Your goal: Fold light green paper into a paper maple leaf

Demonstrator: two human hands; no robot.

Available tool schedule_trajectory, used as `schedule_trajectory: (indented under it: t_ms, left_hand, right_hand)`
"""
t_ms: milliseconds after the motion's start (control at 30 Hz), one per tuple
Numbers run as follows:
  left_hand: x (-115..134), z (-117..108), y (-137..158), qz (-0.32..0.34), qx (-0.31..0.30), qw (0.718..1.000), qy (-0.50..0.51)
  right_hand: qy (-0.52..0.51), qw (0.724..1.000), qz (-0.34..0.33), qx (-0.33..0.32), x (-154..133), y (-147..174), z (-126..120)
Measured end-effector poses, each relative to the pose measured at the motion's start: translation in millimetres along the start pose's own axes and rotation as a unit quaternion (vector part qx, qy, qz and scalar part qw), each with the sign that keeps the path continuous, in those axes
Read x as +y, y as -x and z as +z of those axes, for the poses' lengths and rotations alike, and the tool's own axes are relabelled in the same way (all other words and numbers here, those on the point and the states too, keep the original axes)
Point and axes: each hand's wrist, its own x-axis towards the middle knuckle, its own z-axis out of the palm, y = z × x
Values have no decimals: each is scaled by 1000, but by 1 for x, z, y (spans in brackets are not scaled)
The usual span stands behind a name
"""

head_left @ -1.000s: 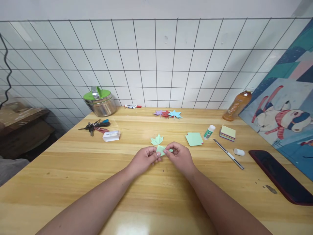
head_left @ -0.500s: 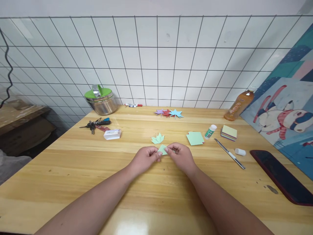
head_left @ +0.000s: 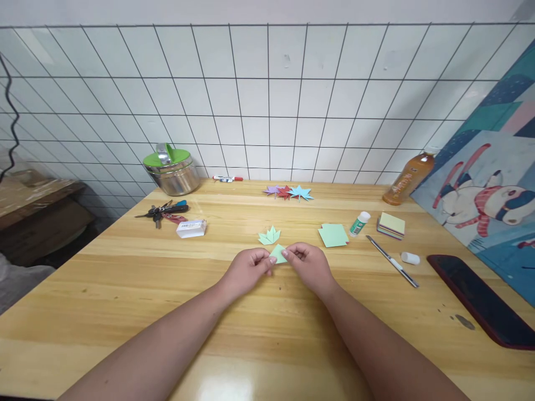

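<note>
Between my two hands is a small folded piece of light green paper (head_left: 278,254). My left hand (head_left: 249,268) pinches its left corner, thumb on top. On the right corner, my right hand (head_left: 308,266) does the same with its thumb and fingers. Just beyond the fingertips lies a light green folded paper leaf part (head_left: 270,236) with several points. To the right, a stack of green paper squares (head_left: 333,235) rests on the table, beside an uncapped glue stick (head_left: 360,224).
Further right are a pad of coloured paper (head_left: 391,225), a utility knife (head_left: 392,261), a white cap (head_left: 410,258), a phone (head_left: 480,301) and a tea bottle (head_left: 410,178). At the back lie paper maple leaves (head_left: 300,192) and markers (head_left: 228,179). Leftward stand a lidded steel pot (head_left: 173,171), keys (head_left: 163,211) and a white box (head_left: 191,228).
Both hands stay nearly in place on the green paper. Its folded top edge now shows as a slightly clearer point, and the view has shifted a little.
</note>
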Motion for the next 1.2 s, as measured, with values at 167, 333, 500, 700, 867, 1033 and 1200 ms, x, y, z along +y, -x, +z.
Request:
schedule_trajectory:
  t_ms: [167,333,500,700,867,1033,1200]
  left_hand:
    - [2,0,0,-1,-3,1000,1]
    - [2,0,1,2,-5,1000,-2]
    - [1,-1,1,9,-9,1000,14]
    - [3,-1,2,11,-8,1000,12]
    - [3,-1,2,14,-6,1000,4]
    - [1,-1,2,13,-9,1000,-6]
    - [0,0,1,14,-17,1000,-13]
  right_hand:
    - [-6,1000,4,1,-1,0,0]
    - [3,1000,-1,9,-3,1,0]
    - [4,1000,-3,10,-4,1,-1]
    - [6,1000,-2,13,-4,2,-1]
    - [18,1000,-1,18,-5,1,-1]
    - [19,1000,-2,17,-5,2,-1]
    - [20,1000,-4,14,-4,1,-1]
